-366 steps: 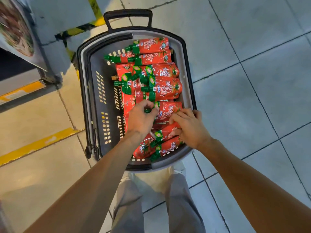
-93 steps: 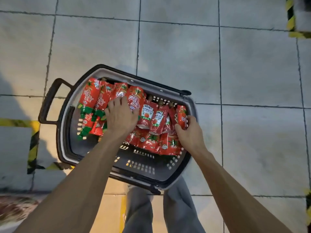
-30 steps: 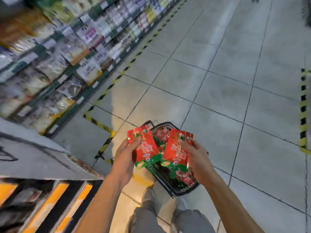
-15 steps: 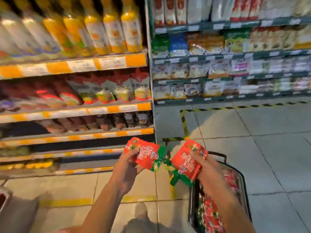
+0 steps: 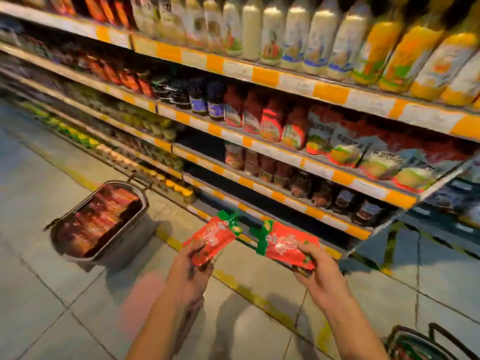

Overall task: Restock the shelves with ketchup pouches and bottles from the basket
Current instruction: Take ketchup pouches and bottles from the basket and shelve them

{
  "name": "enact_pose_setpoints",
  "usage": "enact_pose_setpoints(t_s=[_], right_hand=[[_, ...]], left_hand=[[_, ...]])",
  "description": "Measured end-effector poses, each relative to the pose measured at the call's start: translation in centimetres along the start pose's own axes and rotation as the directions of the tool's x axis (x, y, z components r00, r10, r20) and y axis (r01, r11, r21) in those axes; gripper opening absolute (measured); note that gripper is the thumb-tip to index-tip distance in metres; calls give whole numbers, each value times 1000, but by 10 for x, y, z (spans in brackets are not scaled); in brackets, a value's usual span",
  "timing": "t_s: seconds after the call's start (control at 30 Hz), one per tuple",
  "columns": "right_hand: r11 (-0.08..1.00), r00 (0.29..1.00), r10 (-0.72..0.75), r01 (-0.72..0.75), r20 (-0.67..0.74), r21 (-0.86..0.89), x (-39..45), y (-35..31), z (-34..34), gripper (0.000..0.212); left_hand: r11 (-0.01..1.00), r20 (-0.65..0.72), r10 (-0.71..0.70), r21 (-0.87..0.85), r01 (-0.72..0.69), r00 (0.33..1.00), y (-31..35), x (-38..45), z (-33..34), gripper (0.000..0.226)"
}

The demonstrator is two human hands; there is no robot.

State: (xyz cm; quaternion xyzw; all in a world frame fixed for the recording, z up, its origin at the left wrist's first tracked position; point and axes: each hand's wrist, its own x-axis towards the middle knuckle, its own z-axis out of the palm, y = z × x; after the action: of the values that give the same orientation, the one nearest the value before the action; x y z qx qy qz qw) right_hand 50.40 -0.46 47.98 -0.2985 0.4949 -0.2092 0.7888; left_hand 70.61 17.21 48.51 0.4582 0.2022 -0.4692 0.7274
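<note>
My left hand [image 5: 189, 268] grips a red ketchup pouch [image 5: 214, 239] with a green top. Another red ketchup pouch [image 5: 284, 245] of the same kind is held in my right hand [image 5: 320, 274]. Both pouches are in front of me at waist height, facing the shelves [image 5: 285, 154]. Red ketchup bottles [image 5: 270, 120] and pouches [image 5: 345, 149] stand on the middle shelf. The basket [image 5: 426, 344] I drew from shows only at the bottom right corner. A second basket [image 5: 122, 242] full of red packs sits on the floor to the left. The view is blurred.
White and orange bottles [image 5: 319, 40] fill the top shelf. Dark jars [image 5: 342, 201] line the lower shelf. A yellow line [image 5: 249, 287] runs along the floor before the shelving. Tiled floor spreads at the left.
The view has swung left along the shelving. My hands still hold the two pouches, now slightly further apart. The basket has shifted to the bottom right corner, and a second basket has appeared at left.
</note>
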Motion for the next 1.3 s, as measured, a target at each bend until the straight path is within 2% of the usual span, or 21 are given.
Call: enact_pose_setpoints(t_s=[0.1,0.23,0.37,0.57,0.63,0.7,0.77,0.83,0.93,1.03,1.13,1.2,1.3], right_hand=[[994,992,92,-97,90,47,16,16,64,27],[987,968,149,-159,202,36,31,26,129,49],[980,946,194,-198,261,-10,61,21,173,56],[962,906,224,-146,358,-233,134,1,224,54],[944,888,231,-106,397,-312,164,-5,241,53],[928,875,216,-46,433,-369,193,-12,259,60],[913,844,221,-4,488,-408,220,-21,279,75],[901,819,236,18,523,-434,244,-28,296,73],[896,809,249,17,532,-444,278,-35,318,51],[859,825,224,83,518,-505,303,-34,339,42],[827,854,193,124,484,-548,330,-21,356,52],[817,876,144,157,461,-554,351,-7,365,59],[795,917,0,242,399,-556,388,16,375,51]], left_hand=[[994,37,-31,-107,35,999,38,13,-24,19],[985,46,-34,-169,41,998,76,34,-39,39],[996,28,-18,-88,21,999,105,64,-40,38],[991,15,130,-17,-130,991,141,116,-26,51],[980,-9,195,38,-195,981,154,135,-16,49],[968,-57,243,71,-239,968,165,152,-5,42],[957,-121,283,102,-272,951,177,171,3,38],[947,-167,314,131,-294,935,188,189,10,41],[935,-201,346,153,-319,916,207,215,15,54],[923,-211,370,195,-332,905,223,247,12,65],[914,-211,374,248,-321,903,238,291,1,66],[897,-199,393,300,-326,898,248,325,-9,58],[863,-159,426,365,-348,890,261,379,-23,54]])
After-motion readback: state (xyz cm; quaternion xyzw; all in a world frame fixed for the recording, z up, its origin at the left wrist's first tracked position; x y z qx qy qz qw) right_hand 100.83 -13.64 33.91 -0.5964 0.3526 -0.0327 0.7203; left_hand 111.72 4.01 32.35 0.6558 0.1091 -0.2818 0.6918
